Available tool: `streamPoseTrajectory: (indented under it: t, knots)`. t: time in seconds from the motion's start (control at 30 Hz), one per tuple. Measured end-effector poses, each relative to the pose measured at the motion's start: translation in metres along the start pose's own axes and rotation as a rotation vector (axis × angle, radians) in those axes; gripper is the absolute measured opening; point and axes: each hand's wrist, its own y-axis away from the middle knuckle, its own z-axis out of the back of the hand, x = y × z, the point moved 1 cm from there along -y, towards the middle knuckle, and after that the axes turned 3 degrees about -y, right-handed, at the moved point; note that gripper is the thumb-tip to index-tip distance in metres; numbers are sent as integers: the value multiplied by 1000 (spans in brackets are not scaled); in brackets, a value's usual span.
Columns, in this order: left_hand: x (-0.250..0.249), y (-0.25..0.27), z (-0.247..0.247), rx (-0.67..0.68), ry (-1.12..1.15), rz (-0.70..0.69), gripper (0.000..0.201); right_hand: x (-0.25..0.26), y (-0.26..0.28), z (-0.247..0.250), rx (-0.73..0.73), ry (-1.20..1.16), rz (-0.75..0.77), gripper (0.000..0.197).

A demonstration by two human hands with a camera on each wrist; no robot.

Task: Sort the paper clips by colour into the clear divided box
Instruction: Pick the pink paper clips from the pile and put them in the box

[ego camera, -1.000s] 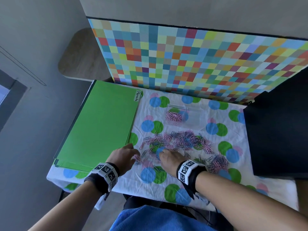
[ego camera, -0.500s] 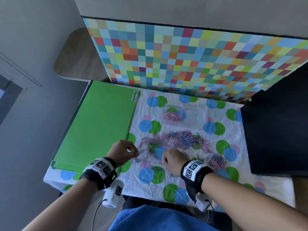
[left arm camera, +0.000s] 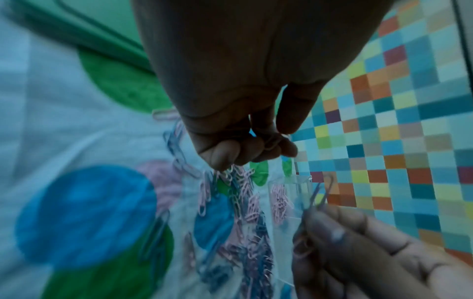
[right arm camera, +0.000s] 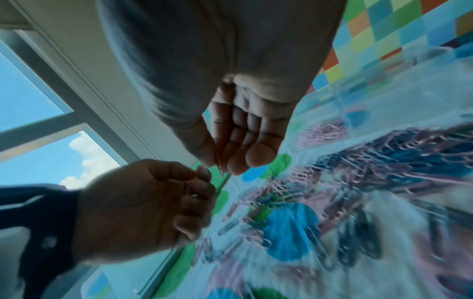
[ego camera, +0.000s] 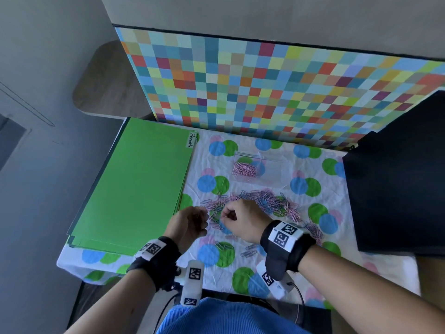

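Now both hands raised just above surface [ego camera: 240, 273], close together near left end of paper clip pile [ego camera: 262, 203]. Left hand [ego camera: 186, 225] curled, fingertips pinching pink clip [left arm camera: 268, 142]. Right hand [ego camera: 245, 221] curled too, pinching blue clip [left arm camera: 320, 194] upright between thumb and forefinger. Clear divided box [ego camera: 261, 168] sits beyond pile, pink clips in left compartment. Green folder [ego camera: 134, 189] lies left.
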Motion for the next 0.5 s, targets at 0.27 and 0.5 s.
streamPoseTrajectory:
  t: [0.27,0.5]
  knots:
    - [8,3,-38,78,270,19,35,18,-8,-4,-12,35,22,8]
    - [-16,-20,-55,-29,271,54,37,5,10,21,-263,-115,-2,19]
